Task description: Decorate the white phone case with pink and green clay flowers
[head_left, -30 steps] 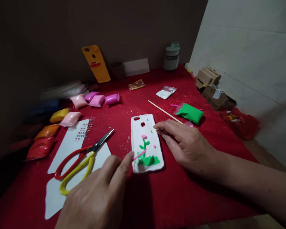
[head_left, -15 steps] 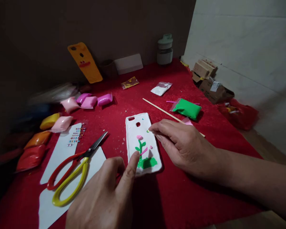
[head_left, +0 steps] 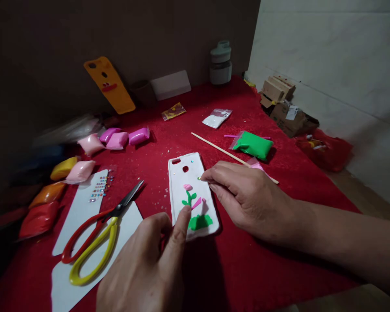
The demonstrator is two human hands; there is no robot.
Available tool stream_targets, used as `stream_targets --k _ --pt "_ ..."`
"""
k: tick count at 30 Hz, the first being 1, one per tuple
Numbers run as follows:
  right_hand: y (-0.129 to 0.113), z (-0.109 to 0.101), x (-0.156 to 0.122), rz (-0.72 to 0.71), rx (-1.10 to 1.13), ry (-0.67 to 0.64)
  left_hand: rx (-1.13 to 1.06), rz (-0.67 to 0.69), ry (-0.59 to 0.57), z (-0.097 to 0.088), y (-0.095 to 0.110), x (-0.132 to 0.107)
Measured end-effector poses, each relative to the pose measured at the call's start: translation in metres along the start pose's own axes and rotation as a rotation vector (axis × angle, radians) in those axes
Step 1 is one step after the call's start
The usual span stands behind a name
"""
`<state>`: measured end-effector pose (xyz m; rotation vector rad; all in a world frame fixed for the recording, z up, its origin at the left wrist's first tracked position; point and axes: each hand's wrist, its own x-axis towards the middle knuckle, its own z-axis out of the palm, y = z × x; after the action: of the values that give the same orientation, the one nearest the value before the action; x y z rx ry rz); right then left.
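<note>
A white clay-covered phone case lies on the red cloth, decorated with a green stem, a pink flower, a green patch and small gems. My left hand is closed at its lower left, thumb forward, around a pink clay tool whose flat tip points over the case beside the stem. Most of that tool is hidden by the thumb. My right hand has its fingers pressed together at the case's right edge, index fingertip and thumb on it, right by a green gem.
Scissors rest on white card at left, near a gem sheet and several coloured clay packets. A wooden stick and green clay packet lie right. Behind stand a yellow phone case and bottle.
The pink tool's tip has turned to show its wider flat face. Both hands keep nearly the same places on the case. The whole view has shifted slightly.
</note>
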<state>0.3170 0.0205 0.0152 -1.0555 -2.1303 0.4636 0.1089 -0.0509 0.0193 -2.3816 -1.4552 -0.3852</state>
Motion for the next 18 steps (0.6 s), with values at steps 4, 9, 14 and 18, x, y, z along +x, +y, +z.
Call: stream_targets --k 4,9,14,18 --pt "-0.0001 0.0003 0.0000 0.007 -0.006 0.005 -0.029 0.003 0.001 0.0000 -0.0015 -0.0007" --pt "0.0004 0.0009 -0.0005 0.003 -0.014 0.007 -0.061 -0.047 -0.009 0.0032 -0.0013 -0.0022" --pt "0.0006 0.0014 -0.0005 0.003 -0.020 0.012 -0.053 -0.041 0.013 0.0066 -0.0002 -0.0013" --pt "0.0004 0.0011 0.0000 0.001 -0.024 0.010 -0.028 -0.037 0.015 0.0048 0.0021 0.0016"
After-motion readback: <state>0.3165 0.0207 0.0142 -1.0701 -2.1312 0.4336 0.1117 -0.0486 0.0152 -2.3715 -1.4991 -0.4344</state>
